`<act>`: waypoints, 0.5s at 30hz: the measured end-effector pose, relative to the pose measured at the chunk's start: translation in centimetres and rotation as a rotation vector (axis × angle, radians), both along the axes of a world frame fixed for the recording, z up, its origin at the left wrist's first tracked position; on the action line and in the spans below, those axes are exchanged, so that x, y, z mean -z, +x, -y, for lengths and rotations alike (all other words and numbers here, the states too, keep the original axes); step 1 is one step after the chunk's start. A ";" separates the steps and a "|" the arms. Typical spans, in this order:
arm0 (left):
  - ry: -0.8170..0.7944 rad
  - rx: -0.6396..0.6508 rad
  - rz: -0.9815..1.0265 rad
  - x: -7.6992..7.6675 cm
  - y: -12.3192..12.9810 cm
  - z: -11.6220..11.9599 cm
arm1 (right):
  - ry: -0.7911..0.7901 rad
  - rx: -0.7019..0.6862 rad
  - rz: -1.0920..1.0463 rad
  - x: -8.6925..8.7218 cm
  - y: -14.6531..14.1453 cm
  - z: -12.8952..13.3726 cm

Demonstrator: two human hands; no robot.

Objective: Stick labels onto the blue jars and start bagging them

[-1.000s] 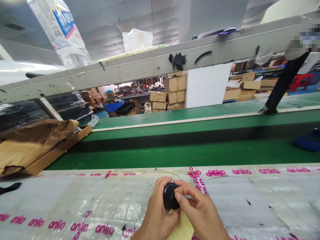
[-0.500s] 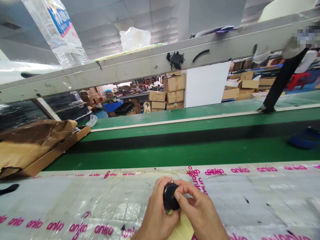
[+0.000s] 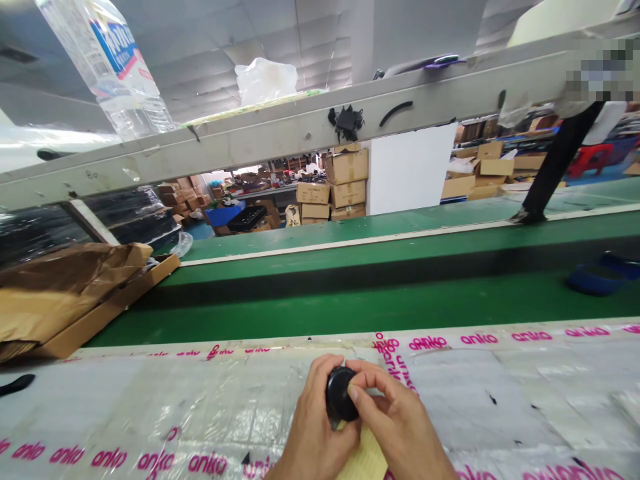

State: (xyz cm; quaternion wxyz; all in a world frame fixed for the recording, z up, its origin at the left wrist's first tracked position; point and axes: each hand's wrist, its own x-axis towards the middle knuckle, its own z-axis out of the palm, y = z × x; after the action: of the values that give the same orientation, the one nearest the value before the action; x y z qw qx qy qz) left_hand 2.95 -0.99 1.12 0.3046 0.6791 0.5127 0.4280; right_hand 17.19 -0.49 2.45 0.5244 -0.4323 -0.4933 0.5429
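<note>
Between both hands, above the plastic-covered worktop [image 3: 240, 400], sits a round black cap-like piece [image 3: 340, 395]; its exact kind cannot be made out. My left hand [image 3: 316, 423] curls around its left side, fingers over the far edge and thumb below. With thumb and index finger, my right hand [image 3: 393, 417] pinches at the piece's right rim. Whatever lies under the disc is mostly hidden by the fingers. A pale yellow sheet [image 3: 365, 457] with fine lines shows beneath the hands.
Beyond the worktop runs a green conveyor belt [image 3: 300, 310], with a blue ring-shaped item [image 3: 595, 279] at right. Brown paper in a cardboard tray [image 3: 105, 303] lies left. Overhead, a grey beam [image 3: 280, 130] carries a plastic bottle [image 3: 117, 60]. A black strip [image 3: 17, 385] rests at far left.
The view has shifted slightly, and the blue item on the belt sits a little further left. Both hands keep the same hold on the black piece.
</note>
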 end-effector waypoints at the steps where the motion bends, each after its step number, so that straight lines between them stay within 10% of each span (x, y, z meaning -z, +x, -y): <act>1: -0.001 -0.001 0.000 0.0 0.0 0.0 | -0.001 0.000 -0.003 0.0 0.0 0.0; 15: -0.001 0.011 0.006 -0.4 0.1 -0.2 | 0.020 -0.006 -0.027 0.2 0.0 -0.1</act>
State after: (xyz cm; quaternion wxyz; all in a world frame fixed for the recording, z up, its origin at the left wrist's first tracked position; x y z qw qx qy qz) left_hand 3.09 -0.83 1.47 0.3089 0.6806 0.5081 0.4280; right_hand 17.20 -0.41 2.28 0.5339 -0.4180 -0.4928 0.5454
